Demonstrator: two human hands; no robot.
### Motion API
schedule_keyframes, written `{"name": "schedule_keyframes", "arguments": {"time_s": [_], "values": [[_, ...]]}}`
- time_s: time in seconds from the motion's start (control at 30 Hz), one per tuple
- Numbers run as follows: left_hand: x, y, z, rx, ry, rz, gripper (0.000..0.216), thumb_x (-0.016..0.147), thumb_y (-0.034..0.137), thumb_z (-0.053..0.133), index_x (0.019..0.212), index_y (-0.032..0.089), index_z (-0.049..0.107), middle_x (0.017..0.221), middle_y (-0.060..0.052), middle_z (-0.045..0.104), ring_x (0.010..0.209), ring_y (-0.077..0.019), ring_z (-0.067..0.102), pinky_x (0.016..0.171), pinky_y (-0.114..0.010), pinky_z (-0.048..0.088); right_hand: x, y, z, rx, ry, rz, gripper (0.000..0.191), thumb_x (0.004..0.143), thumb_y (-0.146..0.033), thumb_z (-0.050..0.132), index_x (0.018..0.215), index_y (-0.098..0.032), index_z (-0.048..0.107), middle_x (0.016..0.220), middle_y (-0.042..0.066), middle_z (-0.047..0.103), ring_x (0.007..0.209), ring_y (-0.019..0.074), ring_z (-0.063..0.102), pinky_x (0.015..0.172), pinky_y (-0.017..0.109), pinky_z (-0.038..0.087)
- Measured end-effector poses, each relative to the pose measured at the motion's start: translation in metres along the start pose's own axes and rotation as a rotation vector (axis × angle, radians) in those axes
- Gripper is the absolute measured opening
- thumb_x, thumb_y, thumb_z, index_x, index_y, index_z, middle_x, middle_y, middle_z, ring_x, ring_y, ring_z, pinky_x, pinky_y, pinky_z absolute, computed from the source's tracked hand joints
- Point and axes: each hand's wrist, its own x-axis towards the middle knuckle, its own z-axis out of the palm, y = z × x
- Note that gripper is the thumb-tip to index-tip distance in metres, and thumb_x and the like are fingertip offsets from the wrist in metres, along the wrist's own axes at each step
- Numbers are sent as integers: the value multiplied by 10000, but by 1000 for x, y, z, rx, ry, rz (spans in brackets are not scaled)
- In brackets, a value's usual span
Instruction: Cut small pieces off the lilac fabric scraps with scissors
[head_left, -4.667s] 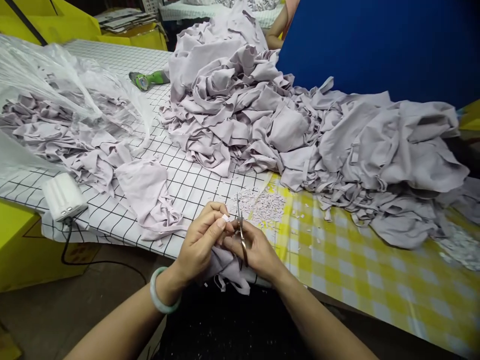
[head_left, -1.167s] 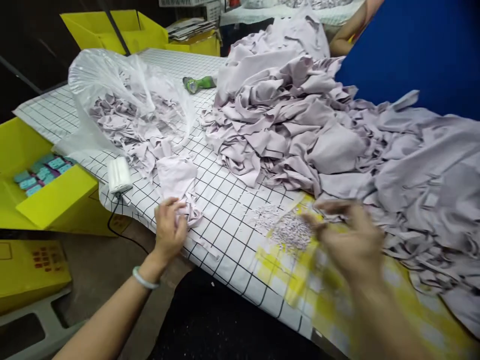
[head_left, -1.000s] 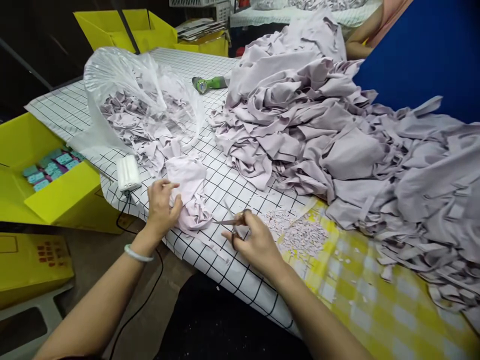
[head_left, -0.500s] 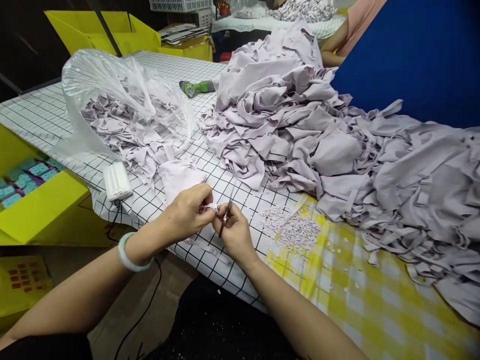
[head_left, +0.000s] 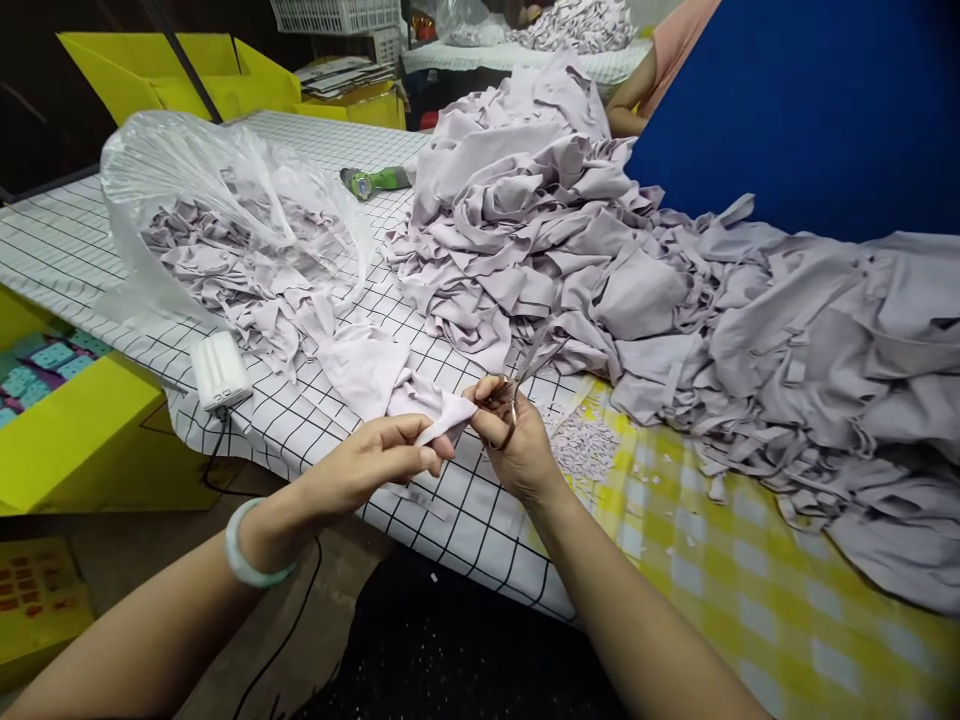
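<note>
Between my hands stretches a pale lilac fabric piece (head_left: 448,408), whose wider part lies on the grid-patterned cloth of the table. My left hand (head_left: 382,452), with a pale bangle (head_left: 244,545) on its wrist, has the fabric's near edge between thumb and fingers. A corner of the same fabric is pinched in the fingertips of my right hand (head_left: 529,455). That hand also holds small scissors (head_left: 529,362), their handles around its fingers and blades pointing up and away. Just right of it lies a scatter of tiny fabric snippets (head_left: 589,448).
A large heap of lilac fabric (head_left: 517,230) spreads along the right. At left are a clear plastic bag (head_left: 161,160) with fabric pieces, a white power bank (head_left: 220,370) with a cable, and yellow boxes (head_left: 97,425). A green-handled tool (head_left: 386,179) lies behind. Another person's arm (head_left: 628,105) shows behind a blue panel (head_left: 810,120).
My right hand has moved right and up, with the scissors swung outward. My left fingers have loosened from a tight pinch, and more of the fabric now shows between both hands.
</note>
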Motion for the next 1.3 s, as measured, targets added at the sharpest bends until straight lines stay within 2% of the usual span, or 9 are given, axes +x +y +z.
{"name": "schedule_keyframes", "arguments": {"time_s": [0.17,0.27,0.33,0.43,0.53,0.67,0.8,1.0,1.3], "values": [[-5,13,10,251,12,131,317,1000,340,460,908,164,708,696,-2,498,615,-125,442,566,-262,391,1,-2,0,28,-11,42,333,646,-277,786,906,-237,582,813,-30,599,707,134,547,691,280,466],[-4,16,16,472,156,408,250,971,259,520,867,171,729,902,-65,559,906,-192,554,807,-327,490,-5,15,22,147,-90,181,356,606,-292,806,875,-224,583,758,-39,590,654,121,524,619,253,440],[-1,14,16,430,260,480,238,957,238,546,815,166,723,1011,-91,577,1010,-214,555,871,-335,501,-13,30,41,211,-126,252,380,591,-350,821,838,-222,562,702,-51,554,606,113,496,575,247,422],[5,8,11,93,414,390,268,955,241,548,736,150,672,1036,-73,572,708,-108,515,618,-237,487,-23,40,54,196,-136,293,428,596,-425,839,843,-223,554,708,-52,537,611,113,492,597,258,438],[11,-4,13,-108,540,364,238,940,229,569,732,152,654,1043,-40,518,536,-39,351,429,-202,333,-32,26,33,-69,-121,239,457,635,-493,844,885,-230,566,788,-32,569,717,142,540,718,301,474],[20,-32,41,-19,380,341,260,974,281,553,773,173,678,1066,-56,495,635,-83,417,489,-231,373,-54,-12,-25,-740,-82,76,420,750,-607,759,866,-222,637,877,29,601,859,210,559,800,358,453],[33,-55,74,0,243,379,306,1003,300,493,767,200,662,824,-66,464,992,-230,479,725,-306,452,-82,-33,-61,-1075,-92,16,490,756,-688,717,756,-205,631,759,34,588,761,207,539,736,349,417],[43,-58,86,9,118,462,321,1003,238,480,690,196,534,915,-72,463,1064,-239,421,872,-355,408,-102,-34,-70,-1161,-103,-59,527,774,-674,710,633,-199,529,633,3,560,672,174,526,718,330,376],[47,-58,89,177,114,597,288,1045,286,448,784,207,540,903,-60,474,1057,-224,405,919,-359,392,-104,-33,-75,-1172,-83,-91,527,780,-613,724,585,-203,457,565,-25,513,607,142,478,693,307,352]]}}
